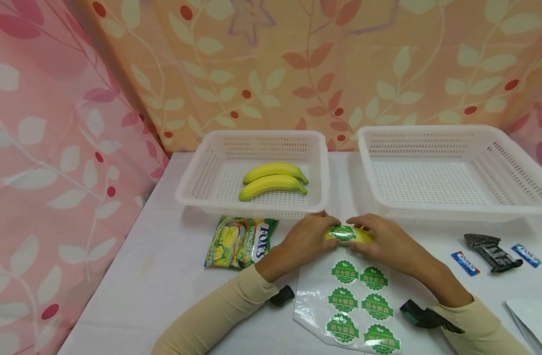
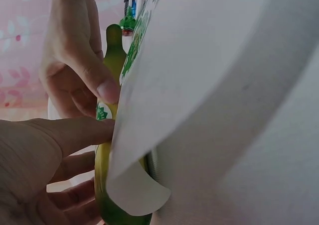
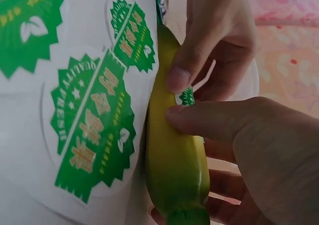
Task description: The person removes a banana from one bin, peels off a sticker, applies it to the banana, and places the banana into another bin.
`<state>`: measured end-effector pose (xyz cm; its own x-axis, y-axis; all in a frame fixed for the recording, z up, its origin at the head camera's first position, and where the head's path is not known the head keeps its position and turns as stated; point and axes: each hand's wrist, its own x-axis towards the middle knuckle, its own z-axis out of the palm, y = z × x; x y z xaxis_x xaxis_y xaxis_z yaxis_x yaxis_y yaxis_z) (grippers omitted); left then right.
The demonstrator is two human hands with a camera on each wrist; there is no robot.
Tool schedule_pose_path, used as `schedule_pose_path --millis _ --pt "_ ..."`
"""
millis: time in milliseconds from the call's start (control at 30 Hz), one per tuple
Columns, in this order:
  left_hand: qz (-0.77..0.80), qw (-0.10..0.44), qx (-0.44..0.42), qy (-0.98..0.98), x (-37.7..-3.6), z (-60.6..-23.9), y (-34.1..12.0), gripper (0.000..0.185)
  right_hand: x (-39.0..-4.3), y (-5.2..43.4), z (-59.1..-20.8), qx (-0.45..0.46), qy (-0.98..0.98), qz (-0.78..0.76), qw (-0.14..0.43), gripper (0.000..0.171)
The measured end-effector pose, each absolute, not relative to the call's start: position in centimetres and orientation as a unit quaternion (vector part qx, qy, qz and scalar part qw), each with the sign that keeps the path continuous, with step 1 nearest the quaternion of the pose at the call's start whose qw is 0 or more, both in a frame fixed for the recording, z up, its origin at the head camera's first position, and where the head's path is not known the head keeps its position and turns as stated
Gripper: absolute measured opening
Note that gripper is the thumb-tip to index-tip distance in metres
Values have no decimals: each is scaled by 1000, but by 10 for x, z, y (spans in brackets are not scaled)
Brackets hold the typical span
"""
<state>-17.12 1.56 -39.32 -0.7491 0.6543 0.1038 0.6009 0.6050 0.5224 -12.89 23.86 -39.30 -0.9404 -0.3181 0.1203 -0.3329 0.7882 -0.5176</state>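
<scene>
A yellow banana (image 1: 364, 237) lies at the table's middle, just above a clear sheet of round green stickers (image 1: 357, 301). A green sticker (image 1: 343, 232) is wrapped on the banana. My left hand (image 1: 326, 228) grips the banana's left part, thumb on top, fingers beneath. My right hand (image 1: 358, 228) grips the right part the same way. In the left wrist view the banana (image 2: 110, 185) runs between both thumbs, partly hidden by the sheet's white underside (image 2: 209, 95). In the right wrist view the banana (image 3: 174, 170) lies beside the printed stickers (image 3: 92, 130).
A white basket (image 1: 195, 190) holds two bananas (image 1: 273, 180) at the back. A second white basket (image 1: 368, 162) stands to its right. A Fox's candy bag (image 1: 241, 241) lies left of my hands. Black clips (image 1: 492, 251) and small blue packets (image 1: 465, 262) lie at right.
</scene>
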Motion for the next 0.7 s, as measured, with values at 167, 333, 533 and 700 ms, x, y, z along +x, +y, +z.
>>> schedule_pose_path --millis 167,333,533,700 --pt "276 46 351 894 -172 -394 16 37 -130 243 -392 185 -942 278 16 39" --pt "272 42 352 895 -172 -394 15 38 -130 244 -388 177 -948 266 0 45" --pt "285 52 350 891 -172 -394 13 43 -126 249 -374 170 -957 234 -31 43" --pt "317 60 349 880 -172 -394 14 52 -119 259 -352 163 -961 210 -72 42"
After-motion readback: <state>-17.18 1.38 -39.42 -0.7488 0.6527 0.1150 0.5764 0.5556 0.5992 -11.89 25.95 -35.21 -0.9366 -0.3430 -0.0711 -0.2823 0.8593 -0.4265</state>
